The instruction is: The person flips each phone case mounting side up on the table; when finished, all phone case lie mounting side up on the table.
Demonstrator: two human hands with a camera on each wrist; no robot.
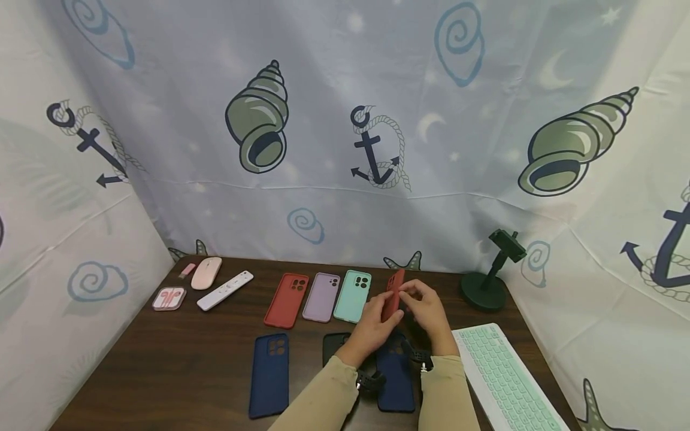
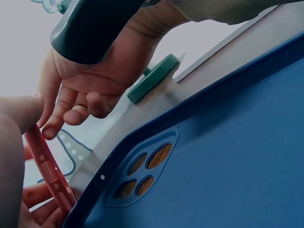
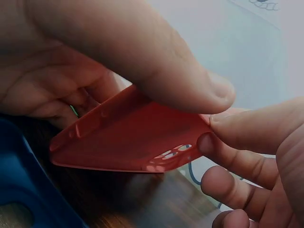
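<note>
Above the far part of the table a red phone case (image 1: pixel 392 304) is held up on edge between both hands. My left hand (image 1: pixel 369 329) grips it along its sides, fingers on one side and thumb on the other. With thumb and index finger, my right hand (image 1: pixel 428 308) pinches a corner of the case, its other fingers loosely bent. The right wrist view shows the hollow inside of the red case (image 3: pixel 128 130) and its camera cutouts. Beneath the forearms lie a dark blue phone case (image 1: pixel 396 380) and a black phone case (image 1: pixel 333 346), which the left arm partly covers.
Red (image 1: pixel 287 301), lilac (image 1: pixel 321 297) and mint (image 1: pixel 353 296) phone cases lie behind another blue case (image 1: pixel 269 376). At left are a mouse (image 1: pixel 207 273), a white remote (image 1: pixel 224 291), a small pink stick and an earphone box (image 1: pixel 169 299). A green stand (image 1: pixel 483 291) and keyboard (image 1: pixel 504 371) are at right.
</note>
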